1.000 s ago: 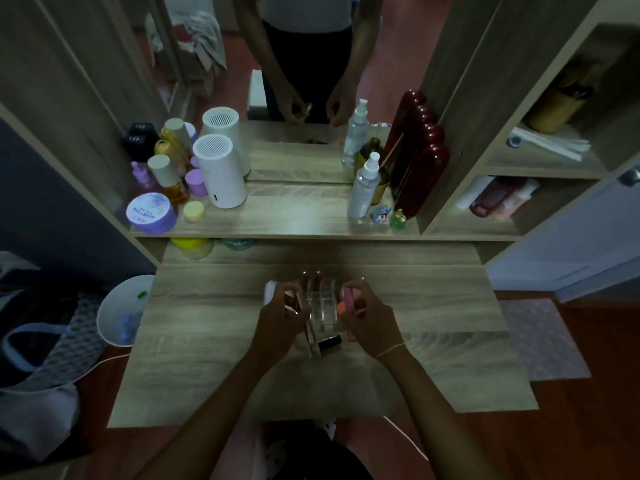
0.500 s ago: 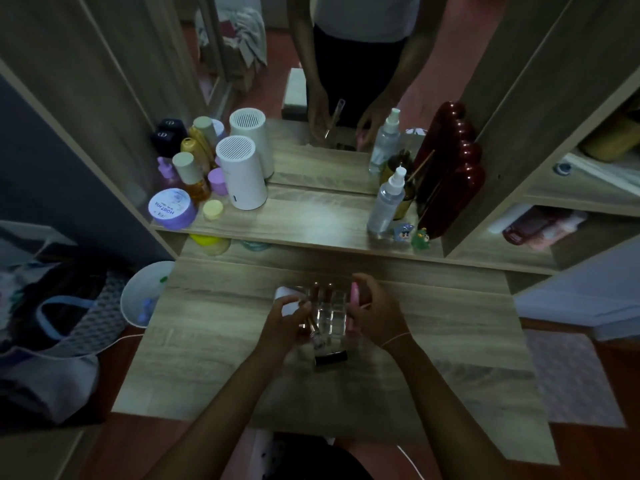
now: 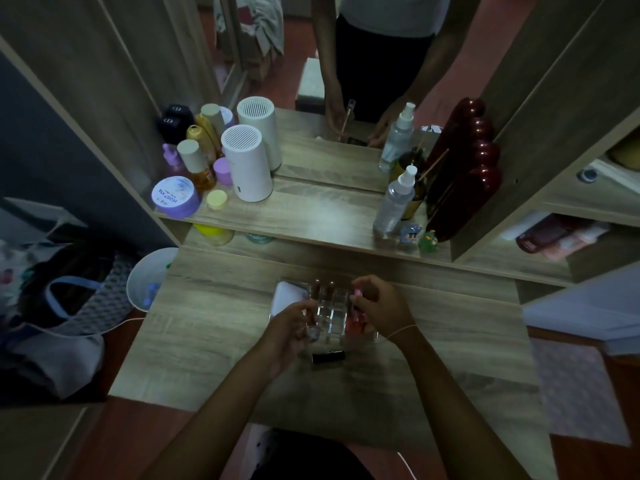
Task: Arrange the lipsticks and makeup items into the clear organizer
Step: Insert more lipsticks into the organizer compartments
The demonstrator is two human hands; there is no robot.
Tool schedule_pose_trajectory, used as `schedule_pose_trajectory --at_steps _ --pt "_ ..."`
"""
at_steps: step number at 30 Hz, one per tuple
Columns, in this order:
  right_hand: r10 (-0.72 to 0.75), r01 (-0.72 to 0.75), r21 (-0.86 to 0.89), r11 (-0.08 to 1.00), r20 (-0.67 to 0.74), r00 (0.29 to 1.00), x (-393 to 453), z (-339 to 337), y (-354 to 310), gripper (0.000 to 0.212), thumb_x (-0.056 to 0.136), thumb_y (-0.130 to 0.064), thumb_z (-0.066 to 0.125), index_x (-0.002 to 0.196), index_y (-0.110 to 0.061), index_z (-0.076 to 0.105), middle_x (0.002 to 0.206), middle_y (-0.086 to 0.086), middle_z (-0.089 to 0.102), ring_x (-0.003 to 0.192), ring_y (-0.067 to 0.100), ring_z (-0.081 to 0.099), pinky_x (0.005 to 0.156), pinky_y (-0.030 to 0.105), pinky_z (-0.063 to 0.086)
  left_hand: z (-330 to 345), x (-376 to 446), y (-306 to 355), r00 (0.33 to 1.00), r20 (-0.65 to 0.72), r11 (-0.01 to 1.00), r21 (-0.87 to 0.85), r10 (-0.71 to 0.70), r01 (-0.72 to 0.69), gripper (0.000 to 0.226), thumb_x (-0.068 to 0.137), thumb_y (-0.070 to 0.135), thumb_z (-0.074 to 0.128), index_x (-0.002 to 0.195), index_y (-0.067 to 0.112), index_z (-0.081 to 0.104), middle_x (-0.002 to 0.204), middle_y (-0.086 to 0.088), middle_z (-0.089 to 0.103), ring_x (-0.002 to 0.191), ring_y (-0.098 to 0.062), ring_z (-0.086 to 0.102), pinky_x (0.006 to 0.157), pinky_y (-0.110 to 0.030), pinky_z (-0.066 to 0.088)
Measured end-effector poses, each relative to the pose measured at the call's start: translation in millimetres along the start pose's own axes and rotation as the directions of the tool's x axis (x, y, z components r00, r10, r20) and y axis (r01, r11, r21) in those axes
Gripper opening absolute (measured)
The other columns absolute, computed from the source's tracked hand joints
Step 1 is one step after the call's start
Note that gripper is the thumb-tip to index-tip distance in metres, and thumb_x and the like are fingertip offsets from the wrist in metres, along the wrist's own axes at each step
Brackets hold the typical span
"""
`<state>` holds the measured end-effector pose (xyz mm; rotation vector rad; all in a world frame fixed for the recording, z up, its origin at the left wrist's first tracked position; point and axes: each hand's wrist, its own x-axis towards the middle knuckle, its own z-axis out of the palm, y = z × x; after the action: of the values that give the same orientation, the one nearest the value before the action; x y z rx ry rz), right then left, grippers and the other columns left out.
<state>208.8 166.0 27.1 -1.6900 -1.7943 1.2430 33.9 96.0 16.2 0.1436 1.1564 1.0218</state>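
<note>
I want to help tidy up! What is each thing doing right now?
clear organizer: upright on the desk, most slots empty
left hand: holding a small clear item at the organizer
right hand: holding a pink tube over the organizer
black lipstick: lying on the desk, not yet sorted
spray bottle: standing, capped

On the wooden desk (image 3: 214, 327) sit 1 clear plastic compartment organizer (image 3: 330, 311) and, just beside its near edge, 1 black lipstick tube (image 3: 328, 356). The wooden shelf (image 3: 304, 216) carries 1 white cylindrical device (image 3: 246, 164), 1 clear spray bottle (image 3: 394, 202), 1 purple round jar (image 3: 175, 197) and 2 small figurines (image 3: 410, 234).
</note>
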Motion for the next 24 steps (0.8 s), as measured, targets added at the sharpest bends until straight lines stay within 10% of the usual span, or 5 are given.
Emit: schedule_pose_trajectory --at_steps 9,15,19,24 --pt "0.077 -0.076 -0.019 0.997 0.05 0.996 8 -2 0 0.018 0.087 -0.008 0.06 0.102 -0.008 0.069 0.099 0.009 0.07 0.09 0.02 0.063 0.083 0.032 0.05 -6 -1 -5 0.993 0.091 0.996 0.034 0.077 -0.08 0.039 0.086 -0.019 0.041 0.117 0.002 0.054 0.089 -0.021 0.063 0.073 -0.026 0.063 0.057 -0.027 0.056" --pt "0.217 -0.248 0.22 0.943 0.157 0.964 10 -3 -13 0.02 0.092 0.004 0.043 0.098 0.001 0.062 0.066 0.01 0.053 0.049 0.015 0.048 0.038 0.018 0.042 -3 6 -13 0.985 0.024 0.962 0.213 0.172 -0.173 0.039 0.077 -0.016 0.063 0.107 0.008 0.058 0.092 -0.019 0.065 0.076 -0.021 0.066 0.063 -0.025 0.058" --pt "0.139 -0.166 0.222 0.961 0.131 0.982 11 -5 -14 0.025 0.08 0.003 0.067 0.104 0.003 0.063 0.079 0.004 0.062 0.067 0.011 0.056 0.051 0.016 0.053 -7 15 -16 0.932 -0.024 0.827 0.469 0.362 -0.31 0.028 0.077 -0.001 0.072 0.099 0.012 0.059 0.094 -0.014 0.067 0.079 -0.019 0.065 0.07 -0.029 0.056" --pt "0.038 -0.035 -0.042 0.999 0.062 0.997 18 -1 -8 0.014 0.073 0.0 0.071 0.086 -0.004 0.069 0.083 0.016 0.071 0.077 0.027 0.066 0.074 0.047 0.059 -12 20 -14 0.9 0.019 0.769 0.512 0.435 -0.382 0.013 0.09 0.012 0.061 0.093 0.025 0.065 0.083 0.001 0.069 0.068 0.001 0.066 0.061 -0.012 0.053"
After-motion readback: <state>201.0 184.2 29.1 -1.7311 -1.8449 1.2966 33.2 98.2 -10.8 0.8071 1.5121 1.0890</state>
